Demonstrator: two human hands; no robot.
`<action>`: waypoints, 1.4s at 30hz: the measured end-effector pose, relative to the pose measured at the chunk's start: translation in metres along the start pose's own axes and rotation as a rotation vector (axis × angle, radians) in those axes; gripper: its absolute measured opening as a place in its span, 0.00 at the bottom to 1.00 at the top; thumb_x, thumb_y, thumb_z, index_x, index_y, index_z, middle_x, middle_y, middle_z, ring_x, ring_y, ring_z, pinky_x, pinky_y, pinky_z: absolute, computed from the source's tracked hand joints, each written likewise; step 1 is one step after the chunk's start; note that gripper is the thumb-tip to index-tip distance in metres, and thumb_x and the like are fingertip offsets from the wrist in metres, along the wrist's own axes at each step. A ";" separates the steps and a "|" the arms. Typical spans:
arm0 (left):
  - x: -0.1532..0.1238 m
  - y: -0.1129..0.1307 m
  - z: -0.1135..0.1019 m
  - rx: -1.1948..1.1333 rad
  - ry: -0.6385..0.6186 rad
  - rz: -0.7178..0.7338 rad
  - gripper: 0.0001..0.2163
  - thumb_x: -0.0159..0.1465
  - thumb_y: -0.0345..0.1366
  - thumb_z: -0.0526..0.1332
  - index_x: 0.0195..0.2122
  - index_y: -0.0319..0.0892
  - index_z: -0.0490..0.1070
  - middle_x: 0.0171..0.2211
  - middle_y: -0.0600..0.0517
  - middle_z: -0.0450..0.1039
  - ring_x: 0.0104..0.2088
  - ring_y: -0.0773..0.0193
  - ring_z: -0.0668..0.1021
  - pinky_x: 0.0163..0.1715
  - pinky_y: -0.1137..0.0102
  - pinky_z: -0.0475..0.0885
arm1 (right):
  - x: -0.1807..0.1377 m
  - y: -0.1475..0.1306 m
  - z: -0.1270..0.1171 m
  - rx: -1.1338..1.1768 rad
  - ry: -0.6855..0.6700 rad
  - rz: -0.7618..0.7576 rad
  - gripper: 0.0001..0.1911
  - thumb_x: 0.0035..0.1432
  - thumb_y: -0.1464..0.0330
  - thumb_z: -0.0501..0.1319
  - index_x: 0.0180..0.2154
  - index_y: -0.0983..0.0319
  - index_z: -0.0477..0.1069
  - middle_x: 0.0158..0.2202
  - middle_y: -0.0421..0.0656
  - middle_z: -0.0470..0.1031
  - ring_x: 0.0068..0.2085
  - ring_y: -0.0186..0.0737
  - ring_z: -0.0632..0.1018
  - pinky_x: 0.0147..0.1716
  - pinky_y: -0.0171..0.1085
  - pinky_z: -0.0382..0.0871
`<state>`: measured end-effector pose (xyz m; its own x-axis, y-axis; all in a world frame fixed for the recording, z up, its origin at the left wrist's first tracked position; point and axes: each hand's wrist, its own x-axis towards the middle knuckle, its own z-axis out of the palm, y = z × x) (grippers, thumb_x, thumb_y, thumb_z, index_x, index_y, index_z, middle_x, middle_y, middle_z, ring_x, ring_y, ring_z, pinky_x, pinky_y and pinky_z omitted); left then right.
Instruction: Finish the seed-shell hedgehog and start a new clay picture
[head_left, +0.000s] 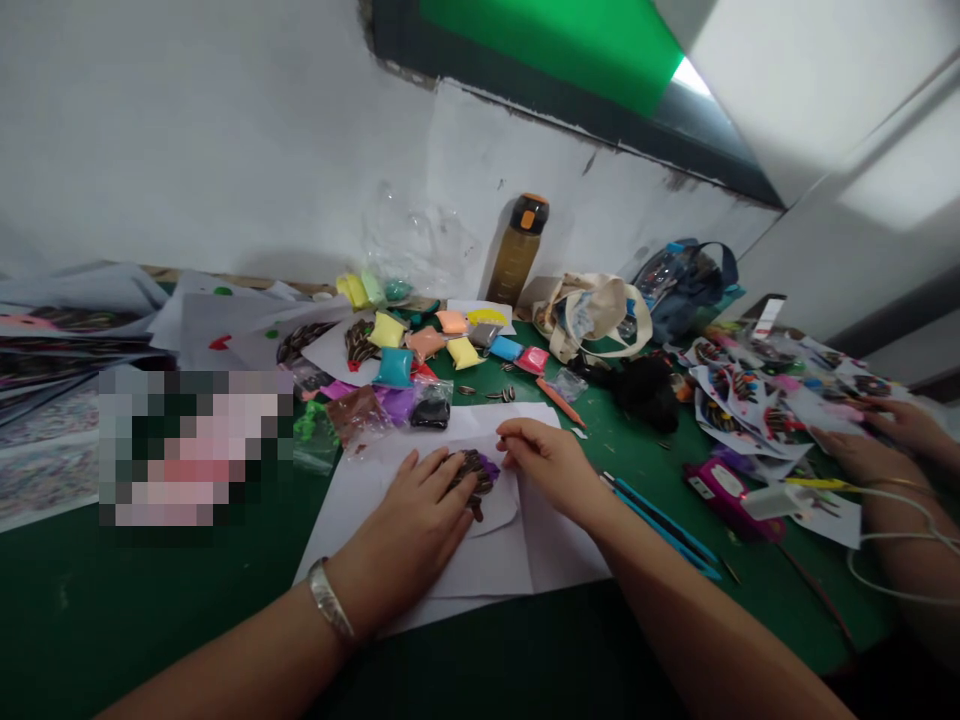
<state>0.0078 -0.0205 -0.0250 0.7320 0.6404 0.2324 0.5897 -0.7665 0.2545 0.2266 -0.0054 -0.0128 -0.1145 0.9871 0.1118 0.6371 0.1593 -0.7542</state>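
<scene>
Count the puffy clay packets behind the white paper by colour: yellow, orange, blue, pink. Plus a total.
Yellow packets: 3
Orange packets: 2
Blue packets: 2
Pink packets: 1
Total: 8

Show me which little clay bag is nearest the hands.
The black bag, just past the left hand and its fingertips; the teal bag and pink bag lie farther back.

Left hand (pixel 409 525) hides part of the seed-covered clay piece (pixel 480 468); a pixelated patch (pixel 191 445) masks papers; co-worker's forearm (pixel 911 545) exits right edge.
</scene>
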 end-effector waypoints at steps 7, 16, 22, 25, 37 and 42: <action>-0.001 -0.001 0.001 0.005 0.032 0.019 0.17 0.67 0.35 0.52 0.56 0.43 0.65 0.59 0.42 0.64 0.59 0.47 0.65 0.57 0.44 0.59 | 0.001 -0.004 0.001 -0.061 -0.008 -0.147 0.10 0.57 0.77 0.55 0.33 0.59 0.72 0.34 0.40 0.76 0.38 0.37 0.75 0.41 0.36 0.67; -0.001 0.000 0.000 0.022 0.020 0.021 0.18 0.67 0.34 0.52 0.58 0.42 0.64 0.60 0.41 0.62 0.61 0.47 0.62 0.58 0.45 0.59 | -0.001 -0.008 0.004 -0.419 -0.171 -0.145 0.12 0.66 0.71 0.48 0.41 0.60 0.69 0.36 0.44 0.72 0.40 0.39 0.72 0.41 0.36 0.63; 0.000 -0.001 0.001 0.071 0.017 0.037 0.18 0.67 0.36 0.52 0.58 0.40 0.63 0.60 0.41 0.63 0.61 0.46 0.62 0.57 0.44 0.60 | -0.001 -0.009 0.004 -0.257 -0.119 -0.154 0.10 0.62 0.73 0.53 0.37 0.60 0.73 0.37 0.42 0.77 0.40 0.37 0.75 0.41 0.34 0.65; 0.000 -0.002 0.002 0.077 0.014 0.042 0.18 0.68 0.36 0.52 0.58 0.40 0.64 0.60 0.42 0.63 0.61 0.47 0.62 0.57 0.45 0.59 | -0.001 -0.009 0.003 -0.216 -0.076 -0.114 0.11 0.61 0.74 0.54 0.41 0.59 0.73 0.40 0.41 0.78 0.42 0.37 0.76 0.42 0.35 0.66; 0.000 -0.001 0.002 0.063 0.008 0.033 0.18 0.67 0.36 0.52 0.58 0.40 0.63 0.59 0.44 0.64 0.61 0.49 0.63 0.57 0.46 0.58 | 0.002 -0.001 0.006 -0.301 -0.093 -0.193 0.10 0.63 0.71 0.54 0.37 0.61 0.75 0.35 0.43 0.74 0.38 0.37 0.73 0.39 0.34 0.64; 0.002 0.000 0.001 0.072 0.004 0.035 0.18 0.67 0.35 0.52 0.57 0.39 0.64 0.59 0.43 0.65 0.60 0.47 0.63 0.57 0.45 0.58 | 0.003 -0.003 0.010 -0.332 -0.055 -0.147 0.10 0.60 0.75 0.56 0.34 0.60 0.75 0.31 0.41 0.75 0.35 0.36 0.73 0.35 0.33 0.62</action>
<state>0.0097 -0.0195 -0.0257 0.7511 0.6134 0.2441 0.5872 -0.7897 0.1777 0.2169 -0.0031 -0.0162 -0.2579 0.9525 0.1616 0.8223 0.3043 -0.4809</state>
